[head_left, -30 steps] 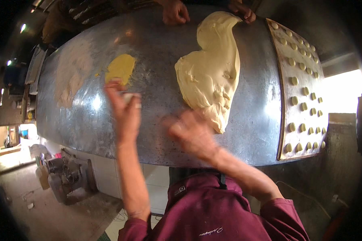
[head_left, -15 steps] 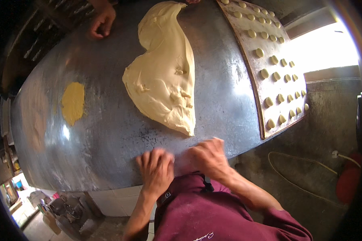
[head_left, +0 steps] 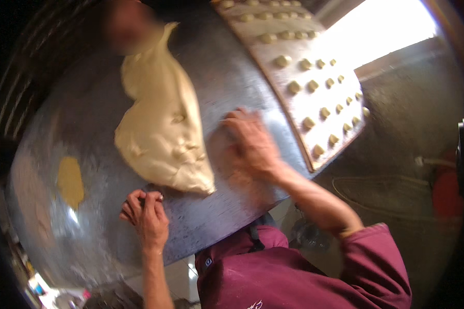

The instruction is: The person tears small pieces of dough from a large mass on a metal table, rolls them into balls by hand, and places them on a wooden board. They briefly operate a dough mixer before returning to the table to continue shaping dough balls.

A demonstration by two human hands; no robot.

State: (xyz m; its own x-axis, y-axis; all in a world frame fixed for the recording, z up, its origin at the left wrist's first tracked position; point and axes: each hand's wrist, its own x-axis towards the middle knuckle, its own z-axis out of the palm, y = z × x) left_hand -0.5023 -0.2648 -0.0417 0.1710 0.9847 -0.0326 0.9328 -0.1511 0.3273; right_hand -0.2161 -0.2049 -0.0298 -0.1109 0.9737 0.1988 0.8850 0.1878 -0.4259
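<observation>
A long, irregular slab of pale, creamy dough (head_left: pixel 162 118) lies on the steel table (head_left: pixel 227 62). My left hand (head_left: pixel 145 213) is at the dough's lower left, fingers curled; anything held in them is too small to make out. My right hand (head_left: pixel 250 141), smeared by motion, reaches over the steel just right of the dough, fingers extended toward the surface. To the left is a flat yellow smear (head_left: pixel 69 180), with a paler dusty patch (head_left: pixel 28 190) beside it.
A tray (head_left: pixel 276 87) with rows of small pale dough rounds runs along the table's right side. Beyond it are a bright window opening (head_left: pixel 376 31), a red object (head_left: pixel 446 188) and a cable. A co-worker's blurred part (head_left: pixel 131 26) is at the top.
The view has swung, shifting the table leftward and tilting it. My right hand moved from the near edge up alongside the dough. My left hand moved left, staying curled.
</observation>
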